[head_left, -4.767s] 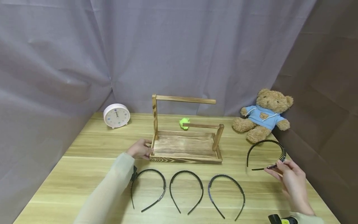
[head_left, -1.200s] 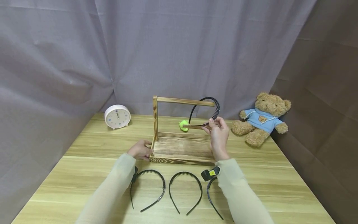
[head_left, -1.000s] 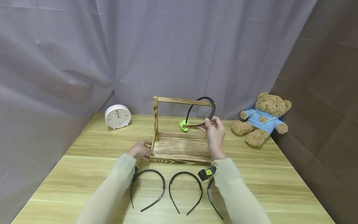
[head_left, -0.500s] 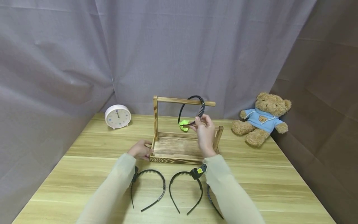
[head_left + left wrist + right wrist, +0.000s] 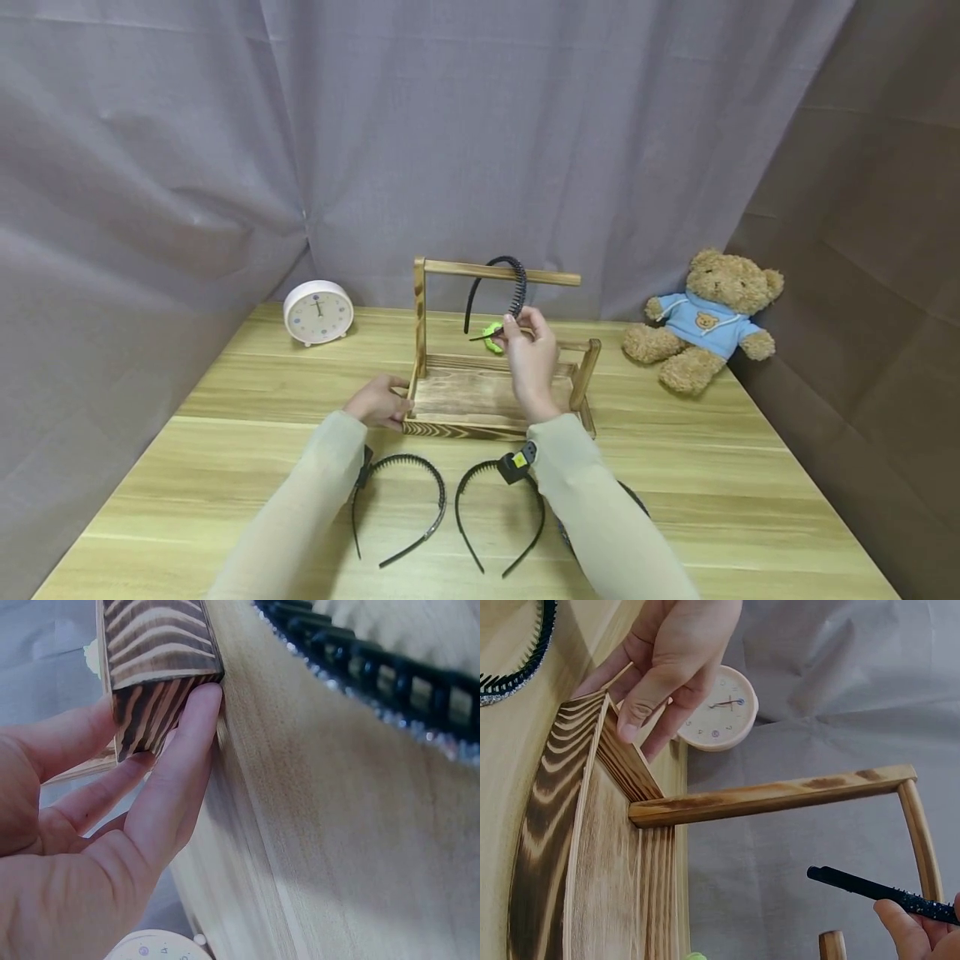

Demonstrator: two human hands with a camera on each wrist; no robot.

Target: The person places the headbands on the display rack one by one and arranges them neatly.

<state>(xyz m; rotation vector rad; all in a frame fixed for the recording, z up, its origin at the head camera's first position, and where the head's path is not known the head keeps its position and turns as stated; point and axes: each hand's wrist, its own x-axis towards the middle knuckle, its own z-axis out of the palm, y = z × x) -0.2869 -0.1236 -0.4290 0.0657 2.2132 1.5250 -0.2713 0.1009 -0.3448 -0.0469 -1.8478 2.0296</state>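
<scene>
My left hand (image 5: 378, 402) grips the left end of a wooden display stand (image 5: 465, 431), a shallow tray with a tall upper bar (image 5: 551, 277) and a short lower bar (image 5: 573, 345). In the left wrist view, its thumb and fingers lie on either side of the stand's corner (image 5: 161, 641). My right hand (image 5: 534, 358) pinches a black toothed headband (image 5: 521, 292) near one end. That headband loops around the upper bar, with its arch above it. The right wrist view has its glittery lower end (image 5: 862, 886) between thumb and fingers.
Two headbands lie in front of the stand, a left one (image 5: 439, 492) and a middle one (image 5: 460, 508). My right sleeve mostly covers a third headband (image 5: 633, 497). Behind stand a white clock (image 5: 318, 312), a green fuzzy object (image 5: 492, 337) and a teddy bear (image 5: 705, 321).
My right hand has carried the headband from the table's right side to the upper bar, then leftward along it. My left hand has kept its grip on the stand.
</scene>
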